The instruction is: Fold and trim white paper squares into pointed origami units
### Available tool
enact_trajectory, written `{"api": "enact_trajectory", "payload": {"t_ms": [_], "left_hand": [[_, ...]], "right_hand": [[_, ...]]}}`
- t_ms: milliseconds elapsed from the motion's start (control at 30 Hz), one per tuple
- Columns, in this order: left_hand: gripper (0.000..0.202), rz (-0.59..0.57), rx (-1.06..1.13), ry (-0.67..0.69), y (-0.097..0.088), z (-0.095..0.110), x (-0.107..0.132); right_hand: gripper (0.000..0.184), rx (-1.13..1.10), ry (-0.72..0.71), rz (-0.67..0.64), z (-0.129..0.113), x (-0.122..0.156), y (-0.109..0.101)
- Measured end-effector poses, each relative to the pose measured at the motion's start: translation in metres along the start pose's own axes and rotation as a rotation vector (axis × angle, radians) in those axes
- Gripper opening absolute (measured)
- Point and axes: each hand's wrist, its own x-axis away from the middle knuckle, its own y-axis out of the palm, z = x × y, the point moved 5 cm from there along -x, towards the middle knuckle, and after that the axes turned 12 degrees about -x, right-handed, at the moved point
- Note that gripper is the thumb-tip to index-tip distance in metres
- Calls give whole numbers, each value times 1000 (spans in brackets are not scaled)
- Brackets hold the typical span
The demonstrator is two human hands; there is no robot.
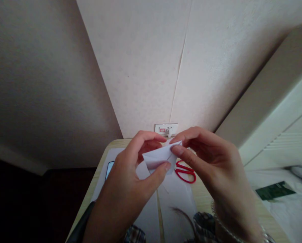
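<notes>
A folded white paper (159, 158) is pinched above the table (204, 199) between thumb and fingers of the left hand (133, 172) and the right hand (206, 158). Red scissors (185, 172) lie beneath, apparently on loose sheets (173, 199).

Home room: wallpapered walls (146, 67), small table (204, 199).

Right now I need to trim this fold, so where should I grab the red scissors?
Take the red scissors by their handle loops, coming from the right with the right hand: the loops lie flat on the table, apparently facing that side, and the blades are hidden behind the folded paper.
</notes>
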Motion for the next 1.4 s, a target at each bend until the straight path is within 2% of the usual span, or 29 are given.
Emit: {"api": "enact_trajectory", "payload": {"t_ms": [100,167,267,400,500,600,733,800,833,1000,1167,1400], "left_hand": [[27,-28,0,3,0,0,-2],[23,1,17,14,-1,1,-2],[19,38,21,3,-1,2,-2],[23,62,47,-29,2,2,0],[15,103,59,-46,1,3,1],[10,188,-56,-33,-4,4,3],[15,318,-272,69,-7,8,9],[15,390,-393,165,-6,14,14],[15,413,-463,279,-3,21,17],[24,444,-608,523,7,32,26],[25,418,-617,585,9,30,27],[24,440,-489,549,10,29,25]], "right_hand": [[6,-50,24,-6,2,-1,1],[12,-101,76,-12,6,-1,2],[7,-161,112,-19,6,0,5],[13,-120,65,30,1,2,3],[15,-103,31,75,-2,2,-1],[16,-89,20,82,-2,0,-2],[15,-43,13,86,-2,0,-2],[15,-47,5,88,-2,2,-2],[16,-58,0,89,-2,2,-3],[15,-107,-24,112,-2,3,-6],[14,-83,-43,133,-1,4,-7],[19,-10,-24,160,-3,8,-5]]}}
